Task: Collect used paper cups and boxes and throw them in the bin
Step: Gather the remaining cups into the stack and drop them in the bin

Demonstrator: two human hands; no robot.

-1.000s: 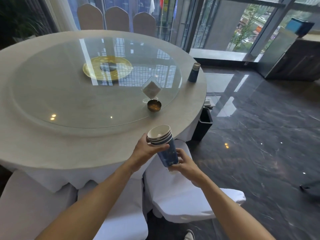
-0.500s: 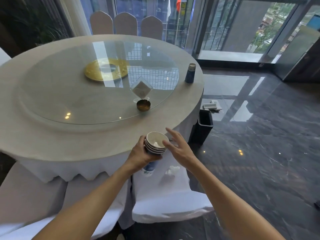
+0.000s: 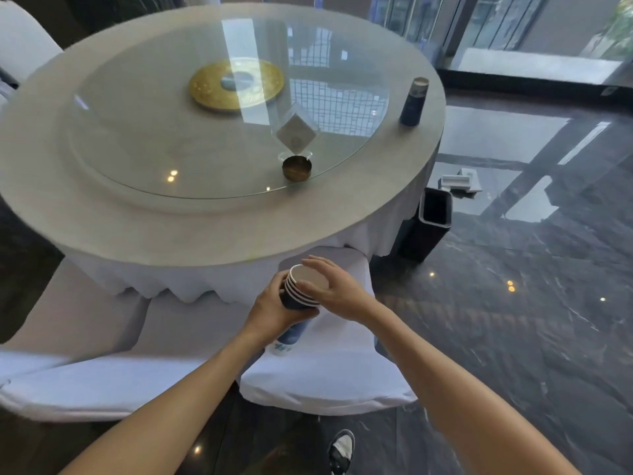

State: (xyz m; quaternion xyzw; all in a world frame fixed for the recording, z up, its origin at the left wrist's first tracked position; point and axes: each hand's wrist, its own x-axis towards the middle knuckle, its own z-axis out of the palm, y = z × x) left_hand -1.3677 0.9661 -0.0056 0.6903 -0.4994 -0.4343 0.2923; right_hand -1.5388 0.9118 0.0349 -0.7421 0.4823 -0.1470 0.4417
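A stack of blue paper cups [image 3: 301, 289] with white rims is gripped around its side by my left hand [image 3: 274, 308], just off the near edge of the round table [image 3: 219, 234]. My right hand [image 3: 334, 286] lies flat over the mouth of the top cup, fingers spread across the rim. Another blue paper cup stack [image 3: 414, 102] stands at the table's right edge. A dark rectangular bin [image 3: 430, 222] stands on the floor beside the table on the right. White boxes [image 3: 459, 181] lie on the floor behind the bin.
A glass turntable [image 3: 205, 132] carries a gold plate [image 3: 236, 84], a napkin holder [image 3: 295, 133] and a small brass bowl [image 3: 296, 168]. White-covered chairs [image 3: 325, 371] stand under my arms and to the left. Glossy dark floor spreads to the right.
My right hand has moved from under the stack's base to on top of the cup mouth. The stack has turned more upright and come lower, near the table edge.
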